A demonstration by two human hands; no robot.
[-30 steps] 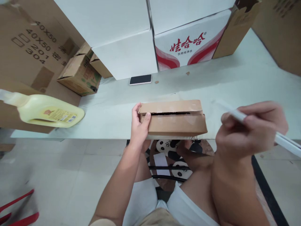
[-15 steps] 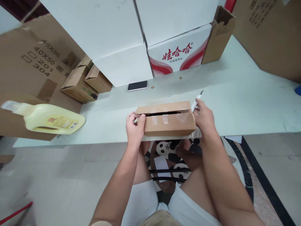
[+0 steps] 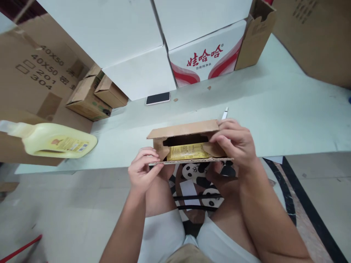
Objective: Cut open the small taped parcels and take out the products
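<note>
A small brown cardboard box point(image 3: 186, 128) lies at the table's front edge with its flaps parted. Inside it shows a yellow printed package point(image 3: 188, 151). My left hand point(image 3: 144, 168) pinches the left end of the box's near flap. At the right end, my right hand point(image 3: 236, 140) has its fingers closed on the box's edge and side flap. Just beyond the right fingers, a white cutter point(image 3: 225, 113) points away from me; its lower part is hidden, so whether the hand touches it is unclear.
A phone point(image 3: 158, 98) lies before white boxes point(image 3: 139, 75). A yellow bottle point(image 3: 60, 140) rests at the left beside small cartons point(image 3: 89, 96). A red and white carton point(image 3: 208, 54) and a tall open box point(image 3: 255, 40) stand behind. Large cartons flank the table.
The box's flaps have swung apart, and the yellow package now shows. My left hand has moved left and down onto the near flap. My right hand has shifted onto the box's right end.
</note>
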